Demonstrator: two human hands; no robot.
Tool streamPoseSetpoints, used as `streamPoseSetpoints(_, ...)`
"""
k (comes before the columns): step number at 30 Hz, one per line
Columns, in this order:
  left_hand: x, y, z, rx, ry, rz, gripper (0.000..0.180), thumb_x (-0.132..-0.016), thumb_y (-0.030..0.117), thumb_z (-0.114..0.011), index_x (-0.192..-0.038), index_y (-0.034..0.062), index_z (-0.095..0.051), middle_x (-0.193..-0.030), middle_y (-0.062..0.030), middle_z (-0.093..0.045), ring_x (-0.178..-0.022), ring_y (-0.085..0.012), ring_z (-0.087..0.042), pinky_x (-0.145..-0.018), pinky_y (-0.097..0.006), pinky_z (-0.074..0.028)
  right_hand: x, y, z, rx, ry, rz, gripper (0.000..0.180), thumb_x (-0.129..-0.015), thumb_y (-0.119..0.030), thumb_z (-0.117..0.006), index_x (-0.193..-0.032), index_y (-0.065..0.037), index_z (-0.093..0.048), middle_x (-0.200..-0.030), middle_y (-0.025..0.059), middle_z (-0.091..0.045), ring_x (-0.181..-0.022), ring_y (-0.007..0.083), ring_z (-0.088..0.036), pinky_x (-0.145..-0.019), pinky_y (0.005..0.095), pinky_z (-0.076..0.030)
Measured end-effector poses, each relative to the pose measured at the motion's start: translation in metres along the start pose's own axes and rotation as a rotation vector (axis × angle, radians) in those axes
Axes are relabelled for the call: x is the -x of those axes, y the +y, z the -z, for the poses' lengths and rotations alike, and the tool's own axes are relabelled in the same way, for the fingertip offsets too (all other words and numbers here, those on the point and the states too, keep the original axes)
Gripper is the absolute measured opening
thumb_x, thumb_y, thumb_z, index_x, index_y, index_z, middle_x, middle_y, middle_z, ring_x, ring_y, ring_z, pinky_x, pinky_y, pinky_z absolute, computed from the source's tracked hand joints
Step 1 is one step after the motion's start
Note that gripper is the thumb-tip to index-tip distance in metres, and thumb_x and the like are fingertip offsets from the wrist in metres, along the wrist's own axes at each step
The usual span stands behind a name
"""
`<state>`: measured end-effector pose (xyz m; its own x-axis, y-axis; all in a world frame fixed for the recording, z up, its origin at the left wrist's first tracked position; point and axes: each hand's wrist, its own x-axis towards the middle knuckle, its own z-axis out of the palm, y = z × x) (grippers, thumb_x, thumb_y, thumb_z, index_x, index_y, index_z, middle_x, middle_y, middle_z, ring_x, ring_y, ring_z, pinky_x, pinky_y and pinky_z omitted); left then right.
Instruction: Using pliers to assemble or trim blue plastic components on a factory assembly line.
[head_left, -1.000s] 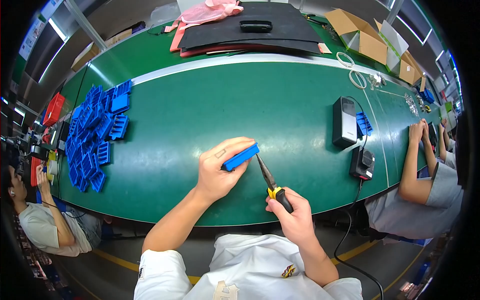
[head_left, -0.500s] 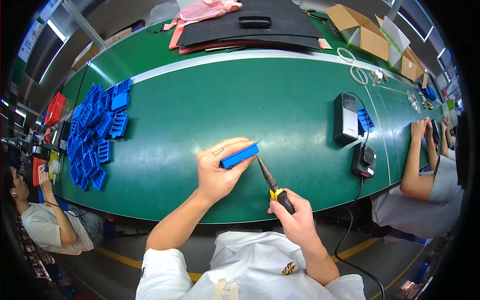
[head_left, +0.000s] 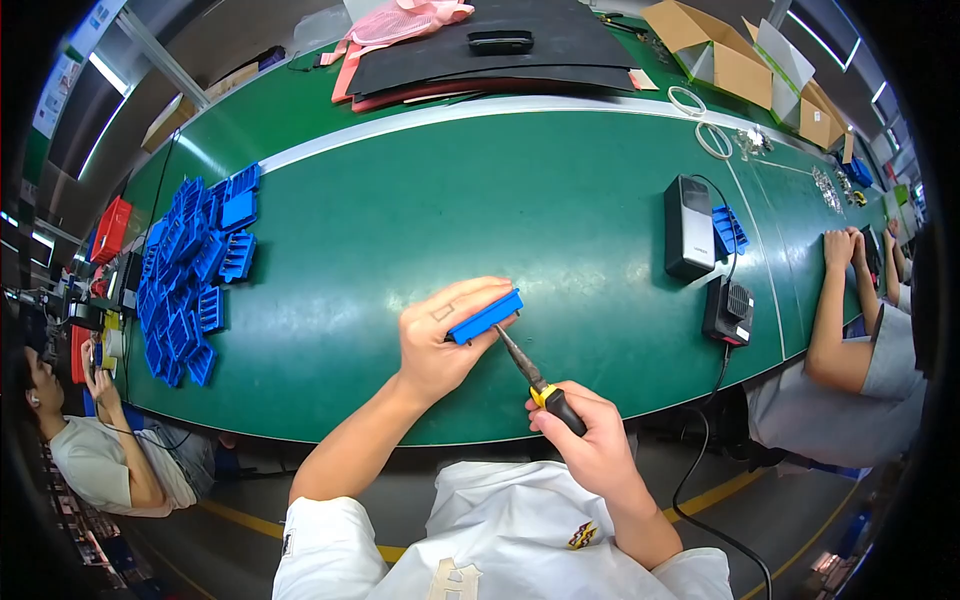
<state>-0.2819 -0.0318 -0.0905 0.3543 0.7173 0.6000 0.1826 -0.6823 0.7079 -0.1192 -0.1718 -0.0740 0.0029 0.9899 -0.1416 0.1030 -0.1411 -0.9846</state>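
Note:
My left hand (head_left: pixel 440 342) grips a narrow blue plastic part (head_left: pixel 486 316) by its long edge, a little above the green table (head_left: pixel 420 210). My right hand (head_left: pixel 590 440) holds long-nose pliers (head_left: pixel 535 380) with yellow and black handles. The pliers' thin tip points up and left and reaches the underside of the blue part. Whether the tip grips anything there is hidden by the part.
A heap of several blue plastic parts (head_left: pixel 190 270) lies at the table's left end. A black box device (head_left: pixel 688 226) and a small black unit (head_left: pixel 728 310) with a cable sit to the right. Seated people are at the left (head_left: pixel 100 450) and right (head_left: pixel 860 350). Cardboard boxes (head_left: pixel 720 55) stand far back.
Both hands stay nearly in place; the blue part and pliers have shifted only slightly, with the tip still at the part.

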Motion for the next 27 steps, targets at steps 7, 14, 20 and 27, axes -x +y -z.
streamPoseSetpoints(7,0.0,0.002,-0.002,-0.008,0.013,-0.018,0.03,-0.067,-0.006,-0.076,-0.094,0.0004,-0.069,-0.098,-0.014,-0.07,-0.089,-0.0249,-0.069,-0.076,-0.032,-0.055,0.001,0.0,-0.002,-0.017,0.035,0.07,0.009,-0.085,-0.003,-0.062,-0.084,0.006,-0.06,-0.082,0.0096,-0.057,-0.067,0.0152,-0.052,-0.061,0.0268,-0.041)
streamPoseSetpoints(14,-0.002,0.011,0.0,0.043,0.043,0.092,0.028,-0.067,-0.006,-0.076,-0.094,0.0008,-0.069,-0.096,-0.0138,-0.07,-0.086,-0.0237,-0.069,-0.074,-0.03,-0.055,0.0,0.0,-0.011,-0.032,0.016,0.088,0.01,-0.086,-0.002,-0.06,-0.079,0.004,-0.058,-0.076,0.0085,-0.053,-0.063,0.0161,-0.049,-0.058,0.0282,-0.04)
streamPoseSetpoints(20,-0.006,0.003,0.007,0.038,0.119,0.076,0.028,-0.067,-0.006,-0.074,-0.093,0.0015,-0.069,-0.094,-0.0132,-0.07,-0.087,-0.0232,-0.068,-0.076,-0.03,-0.054,0.002,0.001,-0.009,-0.032,0.01,0.064,0.008,-0.086,-0.003,-0.061,-0.085,0.005,-0.06,-0.081,0.0091,-0.057,-0.064,0.015,-0.05,-0.059,0.0262,-0.04)
streamPoseSetpoints(27,-0.005,0.004,0.003,-0.019,0.058,-0.014,0.028,-0.068,-0.004,-0.077,-0.094,0.0012,-0.068,-0.095,-0.0136,-0.07,-0.085,-0.0239,-0.068,-0.075,-0.031,-0.054,0.006,0.001,-0.015,-0.048,-0.041,0.065,0.013,-0.085,0.001,-0.059,-0.095,0.009,-0.062,-0.095,0.0131,-0.064,-0.08,0.0161,-0.062,-0.072,0.027,-0.051)
